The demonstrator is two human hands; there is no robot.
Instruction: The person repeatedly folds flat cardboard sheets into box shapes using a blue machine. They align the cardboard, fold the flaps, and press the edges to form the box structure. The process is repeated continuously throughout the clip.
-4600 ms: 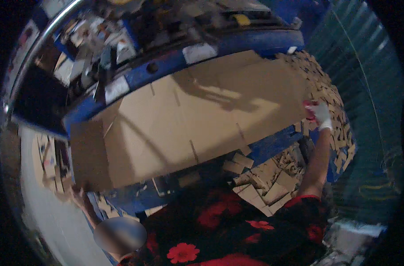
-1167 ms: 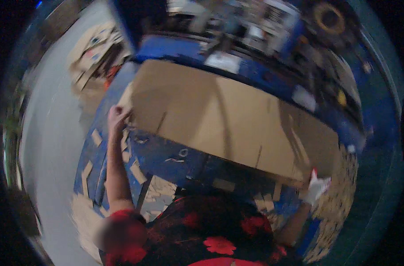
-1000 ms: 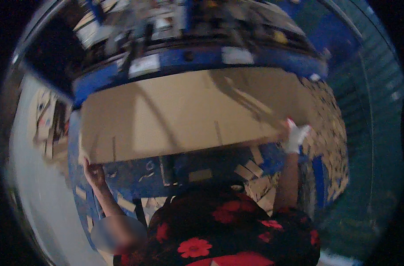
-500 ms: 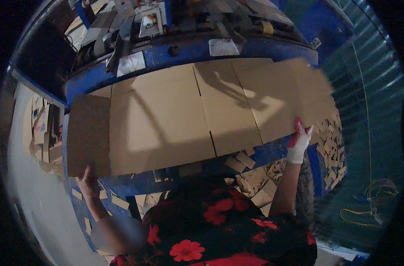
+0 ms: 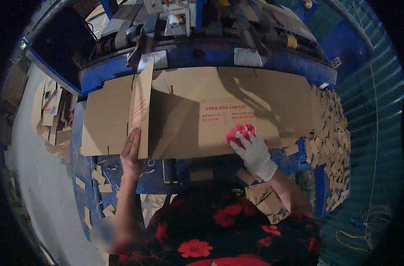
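A brown cardboard box blank (image 5: 180,133) lies folded across the front of the blue machine, with red print on its upper face. Toward the left, one panel (image 5: 141,106) stands up on edge, and my bare left hand (image 5: 131,148) pinches its near end between thumb and fingers. My right hand (image 5: 250,150) wears a white knit glove with red-coated fingers. Its fingers rest bent and a little apart on the printed panel near its right front edge, gripping nothing that I can see.
Behind the cardboard runs the machine's blue front beam (image 5: 202,55) with two metal plates and rollers. Cardboard scraps (image 5: 326,137) heap up at the right and lie below the bed. Flat cardboard (image 5: 56,106) is stacked at left; a green corrugated wall (image 5: 379,146) stands at right.
The blank was spread wide, held at both ends. Its right part is now folded over, showing print, and a left panel stands upright. Both hands have moved inward; the right has released its edge.
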